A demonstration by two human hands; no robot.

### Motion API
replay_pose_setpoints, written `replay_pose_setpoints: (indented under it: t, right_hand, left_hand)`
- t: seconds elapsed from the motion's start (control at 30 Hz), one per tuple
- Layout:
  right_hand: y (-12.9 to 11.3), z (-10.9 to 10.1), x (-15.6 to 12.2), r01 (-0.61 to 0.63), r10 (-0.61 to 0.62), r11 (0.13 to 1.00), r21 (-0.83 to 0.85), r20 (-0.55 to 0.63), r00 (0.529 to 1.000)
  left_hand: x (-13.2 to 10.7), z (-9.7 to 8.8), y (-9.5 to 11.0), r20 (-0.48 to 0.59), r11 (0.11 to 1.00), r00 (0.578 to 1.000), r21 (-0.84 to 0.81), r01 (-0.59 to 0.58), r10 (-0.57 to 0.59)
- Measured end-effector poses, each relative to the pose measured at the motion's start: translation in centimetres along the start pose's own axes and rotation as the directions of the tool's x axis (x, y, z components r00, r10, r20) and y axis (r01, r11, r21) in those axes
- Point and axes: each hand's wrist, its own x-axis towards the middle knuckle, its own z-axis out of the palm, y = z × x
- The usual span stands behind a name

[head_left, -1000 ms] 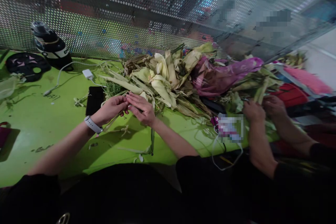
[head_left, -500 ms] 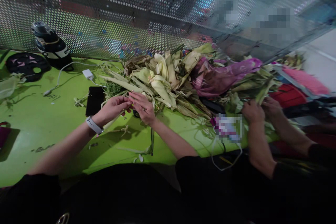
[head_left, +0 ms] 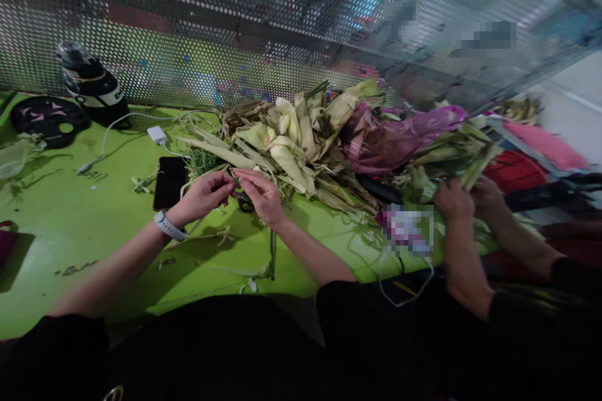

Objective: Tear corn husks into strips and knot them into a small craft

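My left hand (head_left: 207, 195), with a white watch (head_left: 169, 226) on its wrist, is closed in a pinch on a thin strip of corn husk (head_left: 194, 227) that trails down below the palm. My right hand (head_left: 263, 199) faces it, thumb and fingers pinched together on the strip's other end, which is mostly hidden between the fingertips. Just behind the hands lies a heap of pale and dry corn husks (head_left: 291, 160), with a tuft of green strands (head_left: 203, 161) at its left. Black scissor handles (head_left: 245, 202) show between my hands.
A black phone (head_left: 169, 183), white adapter with cable (head_left: 157, 135), dark bottle (head_left: 96, 88) and black palette-like piece (head_left: 49, 121) lie leftward on the green table (head_left: 117, 244). Rightward are a pink plastic bag (head_left: 376, 141) and another person's hands (head_left: 454, 200) holding husk. A perforated metal screen (head_left: 188, 25) stands behind.
My hands have drawn slightly apart at the fingertips, the right one shifting a little right and down. More of the scissor handles shows between them. The other person's hands barely move.
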Motion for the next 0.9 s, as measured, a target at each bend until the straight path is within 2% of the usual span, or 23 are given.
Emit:
replay_pose_setpoints:
  t: [0.17,0.3,0.5,0.7,0.9]
  right_hand:
    - [-0.2,-0.5,0.2,0.079,-0.074,0.986,-0.144,0.039,0.996]
    - [-0.4,-0.7,0.1,0.124,-0.114,0.977,-0.171,0.067,0.991]
    - [-0.5,-1.0,0.3,0.114,-0.102,0.979,-0.166,0.082,0.991]
    - [-0.3,-1.2,0.3,0.08,-0.058,0.975,-0.209,0.108,0.992]
    - [0.5,-0.8,0.1,0.249,-0.223,0.899,-0.36,0.112,0.968]
  left_hand:
    - [0.0,-0.3,-0.6,-0.023,0.994,0.998,0.091,-0.055,0.058]
    - [-0.1,-0.3,-0.7,-0.038,0.984,0.996,0.163,-0.071,0.078]
    - [-0.1,-0.4,-0.7,0.025,0.999,1.0,0.042,-0.019,0.018]
    - [-0.2,-0.3,-0.7,0.019,0.997,1.0,0.069,-0.021,0.019]
    - [-0.1,-0.1,-0.8,-0.042,0.998,0.998,0.048,0.045,-0.043]
